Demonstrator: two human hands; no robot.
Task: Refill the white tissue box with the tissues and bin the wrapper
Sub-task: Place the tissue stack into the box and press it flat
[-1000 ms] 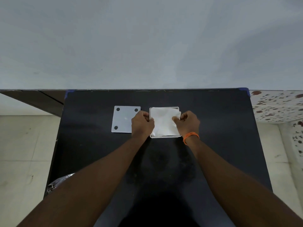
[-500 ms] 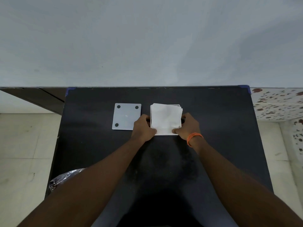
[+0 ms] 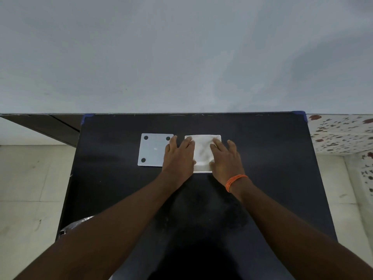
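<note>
The white tissue box (image 3: pixel 202 171) sits open-side up on the black table (image 3: pixel 121 188), with a stack of white tissues (image 3: pixel 202 152) inside it. My left hand (image 3: pixel 178 155) lies flat, fingers spread, on the left edge of the tissues. Flat on their right side rests my right hand (image 3: pixel 227 157), which wears an orange wrist band. Both palms press down on the stack. Left of the box lies its white square base panel (image 3: pixel 152 151) with black round feet, partly under my left fingers. No wrapper is visible.
A bin lined with a dark plastic bag (image 3: pixel 74 225) shows at the table's near left edge, partly behind my left arm. A grey wall rises behind the table. Tiled floor lies on both sides.
My hands have moved from gripping the box's near corners to lying flat on top of the tissues. The stack now sits lower in the box.
</note>
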